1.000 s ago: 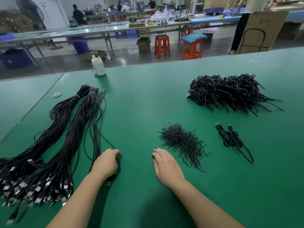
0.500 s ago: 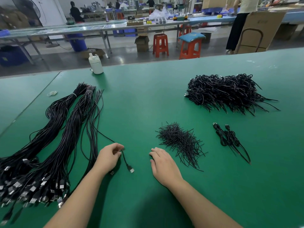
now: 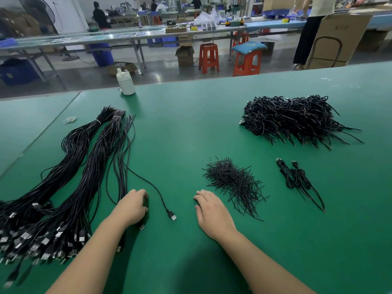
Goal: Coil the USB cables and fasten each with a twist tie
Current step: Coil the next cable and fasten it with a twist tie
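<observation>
While right hand rests flat, left hand touches loose cables.

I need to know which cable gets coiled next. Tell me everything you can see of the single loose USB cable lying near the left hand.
The loose USB cable is thin, black and rubbery-looking, ending in a black USB plug with a silver metal tip. It lies uncoiled on the green table, curving out from the bundles of uncoiled cables towards the person, plug between both hands. Neither the left hand nor the right hand visibly touches it.

Head view, forward-down, close over green table
</observation>
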A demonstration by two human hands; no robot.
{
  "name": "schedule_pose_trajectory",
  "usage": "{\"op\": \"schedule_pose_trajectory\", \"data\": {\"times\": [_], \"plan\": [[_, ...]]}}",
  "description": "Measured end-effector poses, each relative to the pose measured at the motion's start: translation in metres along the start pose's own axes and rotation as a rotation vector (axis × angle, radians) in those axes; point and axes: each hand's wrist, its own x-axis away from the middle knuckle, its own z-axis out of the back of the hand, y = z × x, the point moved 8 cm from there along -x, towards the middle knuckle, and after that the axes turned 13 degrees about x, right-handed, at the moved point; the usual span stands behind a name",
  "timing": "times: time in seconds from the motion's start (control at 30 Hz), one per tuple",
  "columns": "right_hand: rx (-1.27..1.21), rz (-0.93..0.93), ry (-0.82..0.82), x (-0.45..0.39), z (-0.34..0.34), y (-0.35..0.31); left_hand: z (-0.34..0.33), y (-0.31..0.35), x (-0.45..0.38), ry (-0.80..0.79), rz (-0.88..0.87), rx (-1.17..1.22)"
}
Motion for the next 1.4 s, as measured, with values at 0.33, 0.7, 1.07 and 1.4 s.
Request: {"op": "schedule_pose_trajectory", "data": {"times": [0.33,0.7,1.07,1.4], "plan": [[0.002,-0.015,-0.016,-0.001,0.000,0.001,-0.013,0.058,0.016,0.085,-0.360,-0.064],[-0.141,-0.032,-0.061,-0.005,0.001,0.005,-0.023,0.106,0.041,0.227,-0.328,0.391],[-0.526,-0.180,-0.219,-0.002,-0.002,0.008,-0.048,0.102,0.040,0.215,0.034,1.245],[-0.908,-0.216,-0.207,0.009,0.020,-0.015,-0.047,0.130,0.054,-0.214,-0.162,1.312]]}}
